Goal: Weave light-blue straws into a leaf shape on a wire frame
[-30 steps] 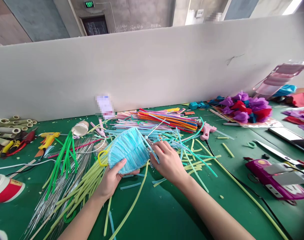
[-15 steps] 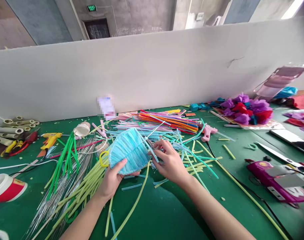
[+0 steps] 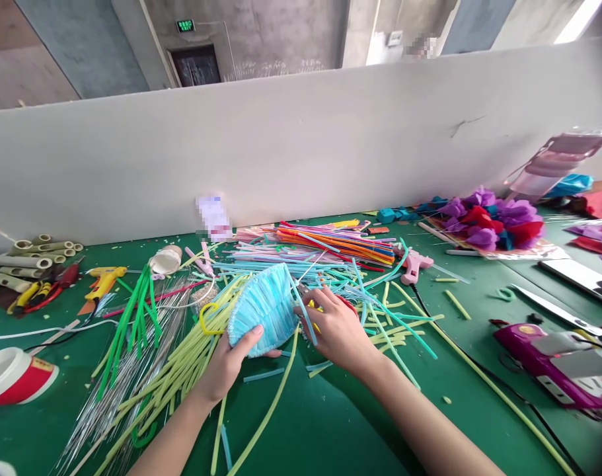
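My left hand (image 3: pixel 234 357) grips a light-blue fan-shaped piece (image 3: pixel 263 311) by its lower edge, thumb on the front and fingers behind. The piece has a ribbed, fuzzy surface like pipe cleaners laid side by side. From its right edge hangs a loose blue pipe cleaner (image 3: pixel 305 314), and a thin white strand slants up beside it. My right hand (image 3: pixel 338 330) is closed round pliers (image 3: pixel 314 306) with yellow and red handles, close to that edge. Its fingers cover most of the tool, and whether the jaws touch the piece cannot be made out.
Bundled coloured pipe cleaners (image 3: pixel 335 241) lie behind my hands, green ones (image 3: pixel 182 363) and metal wires to the left. A yellow glue gun (image 3: pixel 102 283) and a pink glue gun (image 3: pixel 414 266) flank them. At right are scissors (image 3: pixel 553 309), a magenta power strip (image 3: pixel 543 363) and paper flowers (image 3: pixel 493 218).
My right hand, before at the loose blue pipe cleaner with no tool handles showing, now has the yellow-and-red pliers in it. The blue piece has shifted slightly right and down and turned a little.
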Motion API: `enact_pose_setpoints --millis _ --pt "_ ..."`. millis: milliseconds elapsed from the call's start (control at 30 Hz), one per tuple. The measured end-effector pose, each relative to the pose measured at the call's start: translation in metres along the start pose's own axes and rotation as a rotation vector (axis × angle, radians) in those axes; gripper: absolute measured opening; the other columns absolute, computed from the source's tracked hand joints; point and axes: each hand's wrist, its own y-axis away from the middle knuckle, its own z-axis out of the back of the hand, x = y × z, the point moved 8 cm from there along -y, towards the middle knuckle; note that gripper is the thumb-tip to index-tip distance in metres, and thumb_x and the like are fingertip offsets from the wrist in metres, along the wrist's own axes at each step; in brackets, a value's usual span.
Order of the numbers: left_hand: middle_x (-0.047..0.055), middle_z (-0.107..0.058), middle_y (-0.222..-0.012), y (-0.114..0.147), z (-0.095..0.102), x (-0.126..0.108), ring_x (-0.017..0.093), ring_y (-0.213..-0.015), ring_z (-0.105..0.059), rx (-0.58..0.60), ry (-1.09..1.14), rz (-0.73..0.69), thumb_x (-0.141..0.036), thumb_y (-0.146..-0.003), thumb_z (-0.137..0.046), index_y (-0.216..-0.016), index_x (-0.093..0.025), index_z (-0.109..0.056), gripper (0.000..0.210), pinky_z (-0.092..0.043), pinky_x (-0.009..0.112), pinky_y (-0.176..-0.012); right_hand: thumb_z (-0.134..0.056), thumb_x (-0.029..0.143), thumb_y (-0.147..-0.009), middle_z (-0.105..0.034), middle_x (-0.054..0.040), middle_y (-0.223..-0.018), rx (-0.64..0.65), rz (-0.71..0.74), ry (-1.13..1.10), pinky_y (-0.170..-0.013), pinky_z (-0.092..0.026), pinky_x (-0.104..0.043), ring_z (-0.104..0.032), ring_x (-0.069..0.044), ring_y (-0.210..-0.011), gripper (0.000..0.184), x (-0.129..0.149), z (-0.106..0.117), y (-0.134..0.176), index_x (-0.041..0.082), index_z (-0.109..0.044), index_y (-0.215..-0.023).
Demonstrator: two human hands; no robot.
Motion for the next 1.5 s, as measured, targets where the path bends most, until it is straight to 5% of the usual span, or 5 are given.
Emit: enact_pose_setpoints --millis 433,833,1033,1500 --pt "0.01 -0.075 -0.108 -0.002 0.008 0.002 0.039 -0.112 -0.065 0.032 -0.121 0.009 -0.038 -0.073 -0.074 -0.107 -0.021 -0.072 0.038 -0.056 0.048 -0.092 -0.045 0.017 -0.096 -0.064 -0.0096 -0.094 0.183 0.056 0.07 -0.084 -0.048 -0.034 -0.058 -0.023 -0.096 0.022 0.006 -0.012 0.002 0.016 -0.066 -0.103" --pt "0.006 -0.073 -0.115 -0.005 0.001 -0.004 0.032 -0.095 -0.073 0.074 0.109 0.054 -0.033 -0.08 -0.071 -0.146 -0.026 -0.039 0.073 -0.063 0.044 -0.076 -0.041 0.013 -0.097 -0.063 -0.0061 -0.087 0.171 0.036 -0.018 -0.063 -0.042 -0.026 -0.061 -0.017 -0.074 0.02 0.001 -0.007 0.002 0.017 -0.061 -0.095" --pt "0.006 -0.071 -0.121 -0.006 0.001 -0.008 0.032 -0.098 -0.072 0.058 0.144 0.036 -0.031 -0.082 -0.07 -0.146 -0.026 -0.038 0.072 -0.064 0.044 -0.075 -0.042 0.017 -0.097 -0.068 -0.0057 -0.099 0.156 -0.022 -0.176 -0.068 -0.045 -0.025 -0.065 -0.017 -0.08 0.023 -0.002 -0.005 0.004 0.022 -0.056 -0.115" --pt "0.008 -0.071 -0.119 -0.007 0.001 -0.003 0.032 -0.101 -0.071 0.081 0.157 0.07 -0.03 -0.083 -0.069 -0.142 -0.023 -0.043 0.065 -0.065 0.045 -0.073 -0.047 0.019 -0.095 -0.069 -0.0059 -0.088 0.088 -0.013 -0.059 -0.067 -0.044 -0.024 -0.065 -0.017 -0.081 0.02 -0.003 0.0 0.003 0.021 -0.065 -0.101"
